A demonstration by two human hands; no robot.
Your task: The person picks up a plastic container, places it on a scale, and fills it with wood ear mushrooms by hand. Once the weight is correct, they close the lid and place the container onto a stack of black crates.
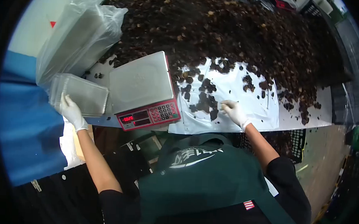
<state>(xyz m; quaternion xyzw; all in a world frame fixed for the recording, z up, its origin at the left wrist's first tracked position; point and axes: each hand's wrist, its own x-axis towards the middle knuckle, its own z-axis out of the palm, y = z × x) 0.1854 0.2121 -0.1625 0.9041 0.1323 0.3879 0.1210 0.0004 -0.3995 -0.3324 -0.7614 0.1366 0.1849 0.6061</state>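
My left hand [71,112], in a white glove, is closed on the near left edge of a clear plastic container [85,97], left of the scale. My right hand [233,112], also gloved, hovers at or just above a white plastic sheet [244,115], its fingers curled beside some dark brown pieces [206,103]; whether it holds anything is too small to tell. Between my hands stands a red scale with a bare metal plate [140,83] and a lit red display.
A large heap of dark brown pieces [232,29] covers the back of the table. A clear plastic bag [82,30] of containers leans at the back left. A black crate [297,144] sits below the table's front edge at right.
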